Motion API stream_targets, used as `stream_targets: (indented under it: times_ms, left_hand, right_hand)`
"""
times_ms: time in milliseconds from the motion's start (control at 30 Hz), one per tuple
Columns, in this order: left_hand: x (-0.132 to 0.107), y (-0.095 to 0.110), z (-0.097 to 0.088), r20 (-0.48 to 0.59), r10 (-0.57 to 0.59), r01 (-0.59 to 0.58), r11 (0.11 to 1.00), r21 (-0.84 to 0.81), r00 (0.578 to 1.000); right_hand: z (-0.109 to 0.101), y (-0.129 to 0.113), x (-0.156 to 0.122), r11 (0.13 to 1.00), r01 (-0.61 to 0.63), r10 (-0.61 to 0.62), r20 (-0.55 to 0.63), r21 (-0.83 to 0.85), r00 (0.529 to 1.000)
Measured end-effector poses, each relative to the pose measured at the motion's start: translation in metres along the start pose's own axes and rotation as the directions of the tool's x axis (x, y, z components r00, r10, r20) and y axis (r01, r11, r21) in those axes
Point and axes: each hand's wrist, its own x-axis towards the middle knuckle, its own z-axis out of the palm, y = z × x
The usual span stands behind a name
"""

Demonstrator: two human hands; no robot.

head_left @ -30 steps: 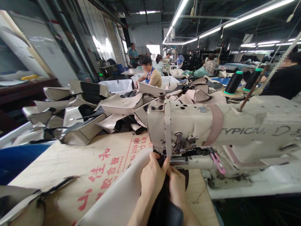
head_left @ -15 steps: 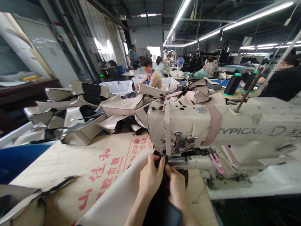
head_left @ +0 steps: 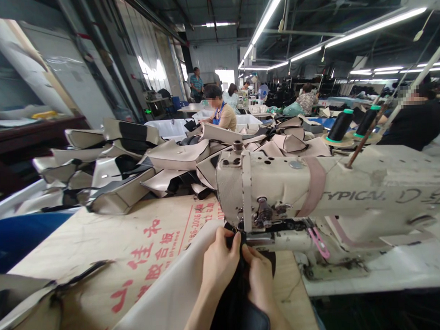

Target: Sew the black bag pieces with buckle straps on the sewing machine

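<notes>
I see L hand (head_left: 219,266) and R hand (head_left: 259,274) close together, both pinching black leatherette piece (head_left: 239,299) at front of sewing machine (head_left: 278,192), beige panel (head_left: 162,287) lying over plywood bench (head_left: 147,244); I think pinch keeps edge lined up w/ machine

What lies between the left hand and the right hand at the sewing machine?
The head view shows a gathered fold of black material between the left hand and the right hand, just in front of the sewing machine.
</notes>
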Motion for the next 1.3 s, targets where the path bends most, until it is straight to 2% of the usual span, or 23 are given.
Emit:
stream_targets:
  times_ms: [100, 233, 433, 1067, 1200, 1300]
  left_hand:
    - [0.001, -0.002, 0.001, -0.009, 0.012, -0.012, 1.000, 0.007, 1.000]
    - [0.003, -0.004, 0.002, -0.005, 0.025, -0.025, 1.000, 0.000, 1.000]
    - [0.004, -0.004, 0.003, -0.016, 0.038, -0.039, 0.999, -0.012, 0.999]
    - [0.009, -0.001, 0.001, -0.011, 0.022, -0.022, 1.000, -0.009, 1.000]
    - [0.011, 0.000, 0.000, -0.016, 0.025, -0.025, 1.000, -0.007, 1.000]
    - [0.011, 0.002, -0.001, -0.021, 0.024, -0.024, 1.000, 0.000, 0.999]
  right_hand:
    - [0.000, 0.001, 0.002, 0.995, -0.078, 0.077, 0.033, 0.057, 0.997]
    - [-0.001, 0.002, 0.004, 0.989, -0.119, 0.116, 0.043, 0.087, 0.992]
    - [-0.005, 0.001, 0.004, 0.991, -0.124, 0.121, 0.059, 0.058, 0.991]
    - [-0.007, 0.001, 0.009, 0.988, -0.116, 0.111, -0.046, -0.099, 0.993]
    - [-0.004, 0.001, 0.011, 0.979, -0.070, 0.075, 0.021, -0.194, 0.997]
    - [-0.020, -0.017, 0.004, 0.952, 0.004, 0.044, 0.148, -0.306, 0.988]
